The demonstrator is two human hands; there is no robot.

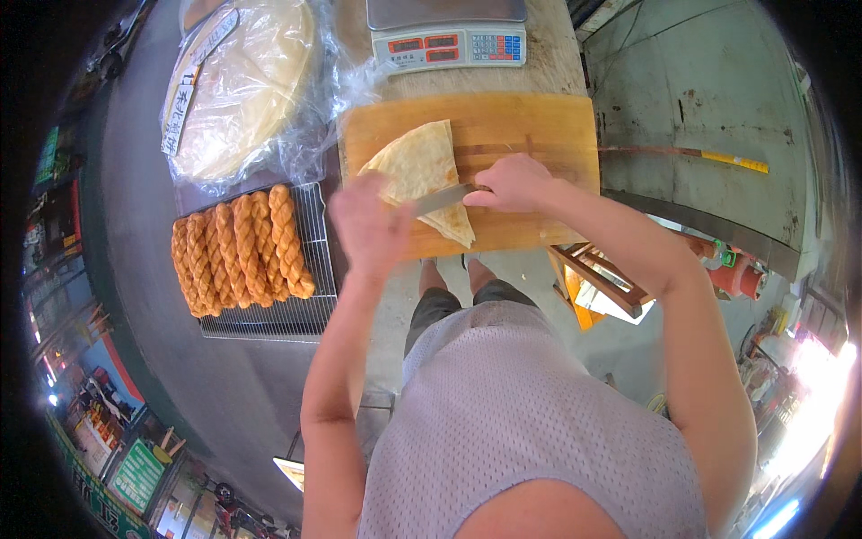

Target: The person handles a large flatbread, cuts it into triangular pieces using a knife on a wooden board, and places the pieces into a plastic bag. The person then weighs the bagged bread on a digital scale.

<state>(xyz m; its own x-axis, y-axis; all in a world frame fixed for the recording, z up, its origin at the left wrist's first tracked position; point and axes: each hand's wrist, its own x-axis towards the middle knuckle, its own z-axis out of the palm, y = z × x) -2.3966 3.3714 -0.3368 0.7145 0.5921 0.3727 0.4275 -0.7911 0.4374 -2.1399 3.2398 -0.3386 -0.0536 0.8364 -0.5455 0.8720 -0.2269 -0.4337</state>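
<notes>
My right hand [517, 183] grips the handle of a knife. The knife's broad metal blade [441, 200] lies across a folded flatbread [423, 156], whose layers show at the edges. This flatbread forms a wedge on a wooden cutting board [532, 128]. My left hand [370, 222] is blurred by motion at the board's left edge, close to the blade's far end and the flatbread's left side. Whether its fingers touch the blade or the bread is unclear.
Left of the board, several twisted fried dough sticks [250, 249] lie on a wire rack [318, 269]. Behind them is a stack of large thin flatbreads [249, 87] in clear plastic, with written signs. An electronic scale [448, 48] stands beyond the board. A wooden stool [599, 283] is below right.
</notes>
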